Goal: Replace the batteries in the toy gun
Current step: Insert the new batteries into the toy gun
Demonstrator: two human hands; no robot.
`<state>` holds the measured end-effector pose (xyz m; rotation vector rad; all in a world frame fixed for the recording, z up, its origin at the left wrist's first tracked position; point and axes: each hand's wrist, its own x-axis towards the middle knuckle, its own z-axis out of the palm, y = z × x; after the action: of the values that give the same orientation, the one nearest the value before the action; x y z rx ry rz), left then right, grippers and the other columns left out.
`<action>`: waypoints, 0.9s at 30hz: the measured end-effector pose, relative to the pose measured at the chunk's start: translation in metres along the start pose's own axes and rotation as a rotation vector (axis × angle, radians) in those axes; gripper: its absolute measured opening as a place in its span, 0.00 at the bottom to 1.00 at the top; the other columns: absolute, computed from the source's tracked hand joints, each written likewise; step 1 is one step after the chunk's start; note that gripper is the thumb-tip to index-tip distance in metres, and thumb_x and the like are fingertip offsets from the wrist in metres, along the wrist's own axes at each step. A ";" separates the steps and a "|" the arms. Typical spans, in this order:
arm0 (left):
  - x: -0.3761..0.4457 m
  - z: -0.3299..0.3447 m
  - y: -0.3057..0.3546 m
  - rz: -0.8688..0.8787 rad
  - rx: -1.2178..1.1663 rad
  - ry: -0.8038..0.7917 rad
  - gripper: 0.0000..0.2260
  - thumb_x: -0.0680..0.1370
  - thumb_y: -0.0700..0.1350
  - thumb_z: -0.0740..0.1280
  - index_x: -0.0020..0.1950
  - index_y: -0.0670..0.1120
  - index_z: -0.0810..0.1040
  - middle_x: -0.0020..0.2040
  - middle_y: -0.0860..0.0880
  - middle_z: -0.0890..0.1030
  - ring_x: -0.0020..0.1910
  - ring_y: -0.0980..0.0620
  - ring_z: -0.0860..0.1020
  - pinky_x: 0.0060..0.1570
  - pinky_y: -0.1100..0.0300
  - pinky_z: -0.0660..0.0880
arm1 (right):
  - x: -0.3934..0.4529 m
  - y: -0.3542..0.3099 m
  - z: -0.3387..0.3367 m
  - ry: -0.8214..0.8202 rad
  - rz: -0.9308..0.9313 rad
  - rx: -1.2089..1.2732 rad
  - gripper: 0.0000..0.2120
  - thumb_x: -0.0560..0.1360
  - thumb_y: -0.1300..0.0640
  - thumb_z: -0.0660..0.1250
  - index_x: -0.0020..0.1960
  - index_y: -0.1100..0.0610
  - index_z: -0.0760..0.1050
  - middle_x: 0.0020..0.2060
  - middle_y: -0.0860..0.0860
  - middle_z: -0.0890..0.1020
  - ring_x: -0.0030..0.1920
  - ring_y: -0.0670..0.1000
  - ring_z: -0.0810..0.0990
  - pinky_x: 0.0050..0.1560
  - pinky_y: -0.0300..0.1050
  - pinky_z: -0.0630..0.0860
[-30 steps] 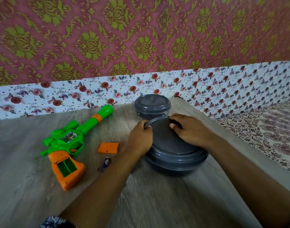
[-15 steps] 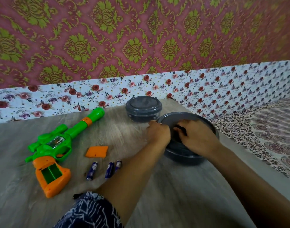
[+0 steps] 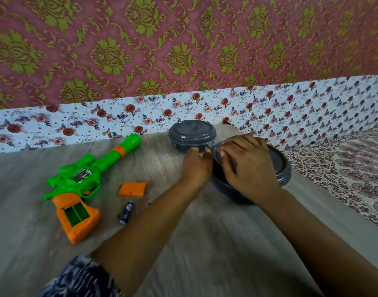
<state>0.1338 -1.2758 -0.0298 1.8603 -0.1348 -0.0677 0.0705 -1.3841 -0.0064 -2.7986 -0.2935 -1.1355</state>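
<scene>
The green-and-orange toy gun (image 3: pixel 76 185) lies on the wooden table (image 3: pixel 205 254) with its battery bay open, beside its orange cover (image 3: pixel 132 189) and a loose battery (image 3: pixel 126 212). The right hand (image 3: pixel 246 168) grips a grey lid (image 3: pixel 278 166), tilted over the larger grey container (image 3: pixel 226 189); the left hand (image 3: pixel 197 166) curls at that container's rim.

One toy gun (image 3: pixel 83 181), one orange battery cover (image 3: pixel 132 189), one battery (image 3: pixel 126 212) visible, possibly more hidden behind the forearm, two grey lidded containers (image 3: pixel 192 136), two hands (image 3: pixel 246 166).
</scene>
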 end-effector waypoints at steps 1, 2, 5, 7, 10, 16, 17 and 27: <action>-0.008 -0.015 0.003 0.049 0.008 0.016 0.23 0.73 0.54 0.60 0.63 0.43 0.73 0.58 0.45 0.79 0.57 0.45 0.78 0.57 0.51 0.74 | 0.002 -0.010 0.000 -0.011 -0.044 0.038 0.13 0.72 0.55 0.58 0.42 0.58 0.80 0.40 0.53 0.82 0.43 0.55 0.79 0.45 0.49 0.72; -0.018 -0.034 0.005 0.090 0.033 0.044 0.20 0.74 0.52 0.61 0.63 0.43 0.73 0.56 0.47 0.79 0.55 0.48 0.77 0.54 0.54 0.73 | 0.004 -0.021 0.002 -0.040 -0.091 0.078 0.13 0.71 0.55 0.58 0.42 0.58 0.80 0.39 0.53 0.82 0.43 0.55 0.78 0.44 0.48 0.72; -0.038 -0.092 0.000 0.130 0.274 0.269 0.18 0.78 0.48 0.63 0.66 0.45 0.70 0.59 0.46 0.76 0.54 0.46 0.76 0.50 0.58 0.70 | 0.009 -0.050 0.012 -0.272 -0.241 0.187 0.14 0.69 0.54 0.59 0.40 0.59 0.81 0.37 0.54 0.81 0.41 0.56 0.79 0.42 0.49 0.76; -0.059 -0.133 -0.005 0.157 0.439 0.436 0.18 0.77 0.48 0.64 0.66 0.44 0.71 0.62 0.42 0.75 0.55 0.43 0.75 0.52 0.56 0.69 | 0.011 -0.069 0.020 -0.466 -0.329 0.229 0.11 0.69 0.55 0.61 0.42 0.56 0.81 0.41 0.54 0.82 0.43 0.56 0.79 0.45 0.50 0.76; -0.083 -0.187 -0.020 -0.095 0.788 0.500 0.16 0.78 0.48 0.62 0.61 0.40 0.73 0.60 0.36 0.74 0.58 0.37 0.74 0.54 0.52 0.71 | 0.011 -0.090 0.030 -0.649 -0.344 0.255 0.10 0.71 0.54 0.64 0.50 0.53 0.80 0.50 0.53 0.81 0.50 0.53 0.77 0.50 0.52 0.76; -0.089 -0.221 -0.049 -0.444 0.889 0.247 0.23 0.79 0.58 0.56 0.58 0.40 0.76 0.59 0.38 0.78 0.58 0.40 0.77 0.50 0.57 0.71 | 0.024 -0.116 0.035 -0.848 -0.252 0.215 0.14 0.70 0.52 0.70 0.51 0.59 0.78 0.48 0.55 0.79 0.47 0.54 0.78 0.40 0.45 0.73; -0.086 -0.220 -0.053 -0.446 0.861 0.233 0.24 0.79 0.60 0.56 0.61 0.43 0.76 0.60 0.38 0.78 0.59 0.40 0.76 0.53 0.56 0.72 | 0.025 -0.117 0.036 -0.867 -0.238 0.205 0.15 0.69 0.52 0.72 0.51 0.60 0.78 0.47 0.55 0.78 0.46 0.54 0.78 0.35 0.42 0.70; -0.065 -0.225 -0.064 -0.587 0.443 0.184 0.15 0.74 0.55 0.69 0.41 0.44 0.72 0.35 0.41 0.76 0.31 0.43 0.78 0.36 0.55 0.77 | 0.018 -0.114 0.035 -0.936 -0.102 0.217 0.16 0.67 0.47 0.74 0.34 0.55 0.70 0.32 0.49 0.72 0.32 0.46 0.70 0.29 0.39 0.64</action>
<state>0.0989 -1.0354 -0.0268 2.2811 0.5702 -0.2895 0.0820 -1.2648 -0.0161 -2.9084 -0.5787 0.2713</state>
